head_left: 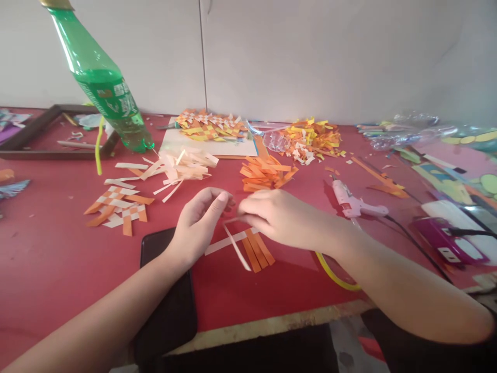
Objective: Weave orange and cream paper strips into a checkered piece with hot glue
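My left hand (200,220) is closed, thumb against curled fingers. What it pinches, if anything, is hidden. Close by on the right, the bent fingers of my right hand (269,215) meet a narrow cream paper strip (237,247), which slants down toward me. Under the hands lies a small piece of orange paper strips (258,251) side by side, crossed by another cream strip (217,245). Behind my hands are a pile of orange strips (266,173) and a pile of cream strips (184,168). Woven orange-and-cream pieces (120,204) lie to the left.
A black phone (169,311) lies beneath my left forearm. A green bottle (104,88) stands at the back left beside a dark frame (23,154). On the right are a pink glue gun (355,202) with a cord, a purple power adapter (446,241) and a yellow ring (336,277).
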`<action>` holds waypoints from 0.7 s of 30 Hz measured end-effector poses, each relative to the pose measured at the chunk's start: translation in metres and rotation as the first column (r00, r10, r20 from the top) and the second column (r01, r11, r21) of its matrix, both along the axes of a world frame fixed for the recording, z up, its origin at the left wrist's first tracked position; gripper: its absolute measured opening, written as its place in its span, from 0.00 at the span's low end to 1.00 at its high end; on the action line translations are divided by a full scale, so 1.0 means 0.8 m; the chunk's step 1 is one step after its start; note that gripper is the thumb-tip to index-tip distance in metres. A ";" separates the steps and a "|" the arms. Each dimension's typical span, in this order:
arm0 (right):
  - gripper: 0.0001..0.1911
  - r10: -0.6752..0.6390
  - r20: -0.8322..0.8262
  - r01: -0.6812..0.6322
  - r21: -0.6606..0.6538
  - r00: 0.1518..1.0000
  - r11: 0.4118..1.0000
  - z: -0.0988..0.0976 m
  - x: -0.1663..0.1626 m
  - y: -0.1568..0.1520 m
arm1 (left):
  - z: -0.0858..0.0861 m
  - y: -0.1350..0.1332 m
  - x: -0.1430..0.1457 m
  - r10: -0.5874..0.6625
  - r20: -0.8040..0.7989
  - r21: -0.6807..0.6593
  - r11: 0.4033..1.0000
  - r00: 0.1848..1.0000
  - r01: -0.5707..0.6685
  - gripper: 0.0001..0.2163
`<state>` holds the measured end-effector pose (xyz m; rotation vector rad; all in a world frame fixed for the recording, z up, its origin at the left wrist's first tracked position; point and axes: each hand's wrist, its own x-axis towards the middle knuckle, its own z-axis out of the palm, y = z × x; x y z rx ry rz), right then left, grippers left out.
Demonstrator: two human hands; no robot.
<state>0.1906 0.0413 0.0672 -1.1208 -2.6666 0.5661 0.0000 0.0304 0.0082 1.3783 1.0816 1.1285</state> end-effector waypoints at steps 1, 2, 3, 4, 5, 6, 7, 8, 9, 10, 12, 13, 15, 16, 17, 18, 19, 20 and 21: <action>0.11 0.005 -0.003 -0.005 -0.042 1.000 0.999 0.000 0.009 -0.006 | -0.003 -0.001 0.000 -0.021 -0.034 0.012 1.000 0.999 0.022 0.06; 0.13 0.003 0.001 -0.003 -0.069 1.000 0.998 0.001 0.018 -0.011 | -0.005 -0.001 0.000 -0.039 -0.079 0.033 0.999 0.996 0.042 0.06; 0.14 0.000 0.011 0.001 -0.089 1.000 0.996 0.002 0.028 -0.014 | -0.008 -0.002 0.000 -0.073 -0.164 0.071 0.994 0.984 0.085 0.10; 0.16 -0.003 0.028 0.006 -0.108 1.000 0.994 0.003 0.038 -0.017 | -0.009 -0.002 0.000 -0.115 -0.281 0.115 0.982 0.953 0.153 0.13; 0.16 0.006 0.054 0.001 -0.127 0.999 0.992 0.005 0.047 -0.019 | -0.010 -0.003 0.000 -0.160 -0.355 0.126 0.968 0.921 0.217 0.13; 0.16 0.028 0.089 -0.015 -0.144 0.996 0.989 0.007 0.056 -0.021 | -0.008 -0.003 0.001 -0.204 -0.401 0.128 0.953 0.893 0.275 0.12; 0.15 0.063 0.128 -0.043 -0.151 0.990 0.988 0.008 0.064 -0.023 | -0.006 -0.003 0.001 -0.245 -0.443 0.128 0.935 0.863 0.331 0.12; 0.14 0.101 0.169 -0.076 -0.145 0.980 0.986 0.007 0.070 -0.026 | -0.003 -0.003 0.002 -0.286 -0.466 0.124 0.916 0.837 0.382 0.12; 0.13 0.128 0.213 -0.102 -0.127 0.969 0.987 0.006 0.074 -0.029 | 0.000 -0.003 0.003 -0.324 -0.496 0.126 0.891 0.805 0.436 0.12; 0.12 0.139 0.256 -0.117 -0.097 0.957 0.988 0.003 0.077 -0.032 | 0.003 -0.002 0.004 -0.357 -0.544 0.138 0.855 0.759 0.501 0.12; 0.09 0.095 0.338 -0.094 -0.018 0.936 0.995 -0.004 0.079 -0.039 | 0.008 0.001 0.004 -0.389 -0.652 0.164 0.766 0.651 0.622 0.11; 0.10 0.049 0.372 -0.063 0.026 0.927 0.998 -0.007 0.077 -0.043 | 0.008 0.002 0.003 -0.387 -0.697 0.173 0.726 0.604 0.665 0.10; 0.13 -0.034 0.418 -0.007 0.096 0.908 0.995 -0.013 0.072 -0.050 | 0.007 0.003 -0.001 -0.366 -0.750 0.182 0.687 0.551 0.704 0.09; 0.13 -0.065 0.425 0.013 0.126 0.903 0.992 -0.015 0.069 -0.052 | 0.005 0.003 -0.004 -0.352 -0.760 0.186 0.688 0.547 0.702 0.09; 0.13 -0.092 0.417 0.030 0.155 0.904 0.988 -0.016 0.066 -0.055 | 0.003 0.002 -0.008 -0.330 -0.774 0.194 0.688 0.540 0.699 0.09; 0.13 -0.114 0.396 0.043 0.183 0.911 0.982 -0.017 0.064 -0.056 | 0.001 0.000 -0.011 -0.299 -0.797 0.207 0.680 0.524 0.704 0.10; 0.14 -0.133 0.356 0.057 0.216 0.925 0.975 -0.019 0.061 -0.057 | 0.000 -0.003 -0.014 -0.261 -0.823 0.225 0.667 0.505 0.710 0.10; 0.15 -0.147 0.301 0.071 0.249 0.942 0.966 -0.021 0.059 -0.058 | 0.000 -0.007 -0.017 -0.216 -0.848 0.243 0.652 0.484 0.718 0.11; 0.15 -0.152 0.232 0.085 0.279 0.961 0.957 -0.024 0.057 -0.059 | 0.000 -0.012 -0.018 -0.174 -0.868 0.259 0.640 0.465 0.723 0.12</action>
